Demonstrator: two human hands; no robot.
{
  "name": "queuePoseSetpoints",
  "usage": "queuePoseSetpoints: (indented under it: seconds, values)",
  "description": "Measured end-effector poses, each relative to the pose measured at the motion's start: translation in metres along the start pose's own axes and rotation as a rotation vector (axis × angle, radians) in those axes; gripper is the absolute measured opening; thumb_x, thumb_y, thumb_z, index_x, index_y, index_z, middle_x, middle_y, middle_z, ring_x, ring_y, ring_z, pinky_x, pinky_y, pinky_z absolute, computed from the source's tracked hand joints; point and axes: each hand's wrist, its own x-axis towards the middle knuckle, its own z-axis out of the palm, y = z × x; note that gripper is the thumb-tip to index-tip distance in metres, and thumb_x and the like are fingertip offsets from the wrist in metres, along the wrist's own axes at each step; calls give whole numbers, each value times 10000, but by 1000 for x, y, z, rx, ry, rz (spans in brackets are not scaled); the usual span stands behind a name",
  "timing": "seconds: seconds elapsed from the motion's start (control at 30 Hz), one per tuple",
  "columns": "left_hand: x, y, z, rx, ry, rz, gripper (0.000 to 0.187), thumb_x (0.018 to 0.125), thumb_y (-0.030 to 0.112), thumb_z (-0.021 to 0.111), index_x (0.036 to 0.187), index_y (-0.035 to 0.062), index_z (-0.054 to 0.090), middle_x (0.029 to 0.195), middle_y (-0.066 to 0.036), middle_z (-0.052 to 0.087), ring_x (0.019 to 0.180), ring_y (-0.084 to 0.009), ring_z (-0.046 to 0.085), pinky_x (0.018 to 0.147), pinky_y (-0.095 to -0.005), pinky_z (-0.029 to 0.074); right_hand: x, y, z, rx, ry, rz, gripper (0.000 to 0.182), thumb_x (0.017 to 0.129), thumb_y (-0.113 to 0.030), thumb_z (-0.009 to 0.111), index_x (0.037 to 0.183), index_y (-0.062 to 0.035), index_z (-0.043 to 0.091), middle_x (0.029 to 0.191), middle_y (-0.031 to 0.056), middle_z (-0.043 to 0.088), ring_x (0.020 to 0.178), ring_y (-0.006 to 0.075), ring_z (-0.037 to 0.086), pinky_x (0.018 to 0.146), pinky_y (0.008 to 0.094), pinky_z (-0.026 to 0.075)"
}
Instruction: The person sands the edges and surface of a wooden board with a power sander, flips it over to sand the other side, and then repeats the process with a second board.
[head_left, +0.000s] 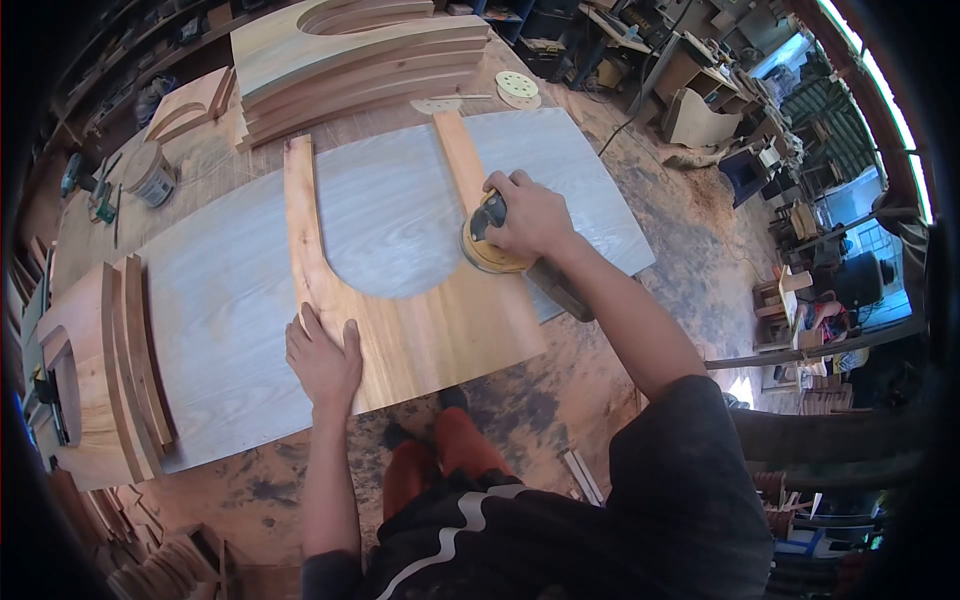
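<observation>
A U-shaped wooden panel (440,330) lies flat on a grey board (220,300) on the workbench, its two long arms pointing away from me. My right hand (535,222) is wrapped over the top of a yellow and black random orbital sander (489,240). The sander sits on the panel at the base of the right arm, and its black dust box (560,290) sticks out below my wrist. Near the panel's lower left edge, my left hand (325,360) rests flat on the wood, thumb apart from the fingers.
Stacked cut panels (370,75) stand at the back of the bench; more panels (95,380) lie at the left. A white bucket (150,175), a green drill (102,205) and sanding discs (517,88) are also on the bench. Sawdust covers the floor (690,270).
</observation>
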Motion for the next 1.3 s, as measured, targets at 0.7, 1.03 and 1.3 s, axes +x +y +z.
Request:
queuePoseSetpoints:
  seconds: [0.7,1.03,1.3]
  values:
    - [25,15,3,64,7,-154,905,994,578,643,1644,17,357,1568,-307,459,1512,-487,360,1238,-625,280,28,24,0,15,-30,-98,599,821,-311,782,1366,-169,578,1269,210,635,1058,455,717,908,534,602]
    - [71,48,26,115,139,-292,959,901,512,700,1657,53,327,1558,-335,443,1480,-467,395,1188,-596,327,6,41,-6,-62,-66,-196,605,783,-313,802,1332,-179,587,1203,181,638,1017,417,718,836,517,614]
    - [72,52,25,92,177,-331,929,867,473,699,1644,81,373,1559,-313,463,1458,-460,437,1187,-582,346,-3,41,-5,-85,-73,-366,570,790,-314,817,1300,-176,603,1168,180,644,959,411,722,765,520,614]
